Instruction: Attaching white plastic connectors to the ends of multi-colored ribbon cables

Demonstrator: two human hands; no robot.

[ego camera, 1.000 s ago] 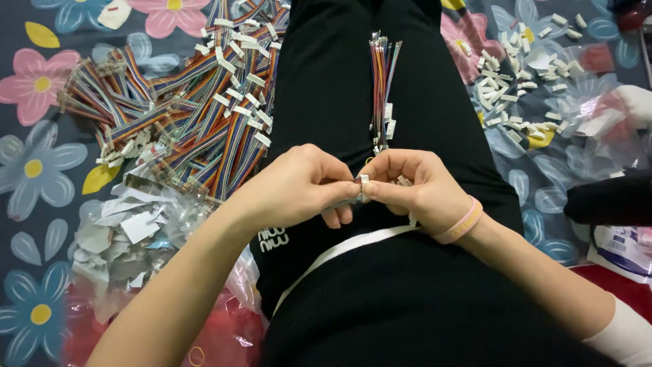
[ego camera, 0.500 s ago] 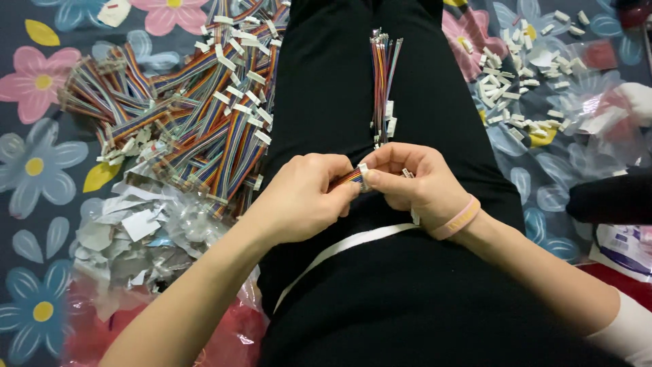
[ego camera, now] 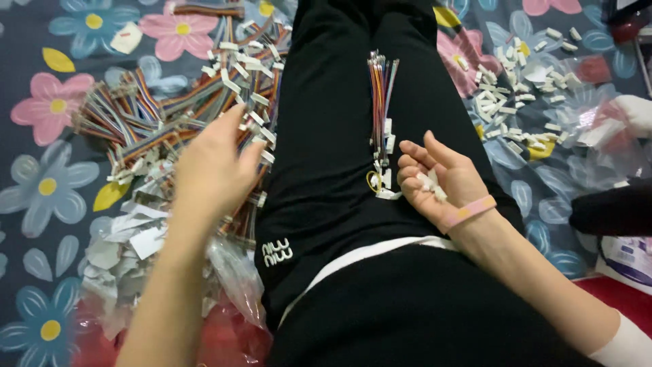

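My left hand [ego camera: 214, 166], grip spread and empty, hovers over the ribbon-wire pile [ego camera: 170, 115] at my thigh's edge; my right hand [ego camera: 438, 180] rests palm-up, loosely cupping white connectors [ego camera: 430, 183], beside the finished wire bundle [ego camera: 382, 102] on my lap.

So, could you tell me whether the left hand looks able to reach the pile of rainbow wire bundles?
Probably yes: the left hand hovers open right over the wire bundles, with nothing in between.
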